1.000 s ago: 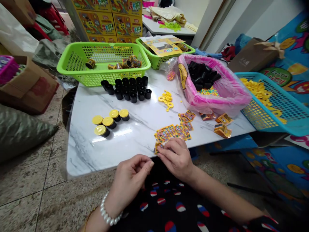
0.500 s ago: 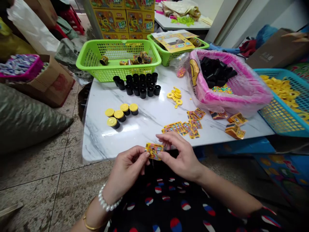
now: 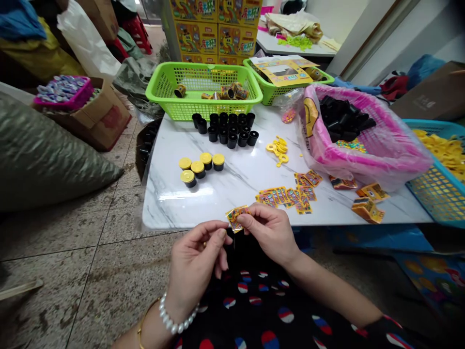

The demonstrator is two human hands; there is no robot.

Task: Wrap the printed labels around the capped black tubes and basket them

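At the table's front edge my right hand (image 3: pixel 272 232) pinches a small yellow printed label (image 3: pixel 234 213), which looks like a flat plastic sleeve. My left hand (image 3: pixel 199 254), with a pearl bracelet at its wrist, is just left of the label. Its thumb and index finger are pressed together, and what they hold, if anything, is too small to make out. Beyond my right hand lies a spread of similar labels (image 3: pixel 278 196). Several black cups with yellow lids (image 3: pixel 188 177) stand on the left of the table. Behind them are rows of plain black cups (image 3: pixel 232 139).
A green basket (image 3: pixel 203 112) with wrapped cups stands at the back. On the right sit a pink lined basket (image 3: pixel 392 167) of black cups and a blue basket (image 3: pixel 428 194) of yellow pieces. Yellow rings (image 3: pixel 279 148) and folded label bundles (image 3: pixel 367 209) lie on the white table (image 3: pixel 203 208).
My left fingers have come off the label, which now sits in my right hand alone, tilted. The view has swung left, so things appear further right.
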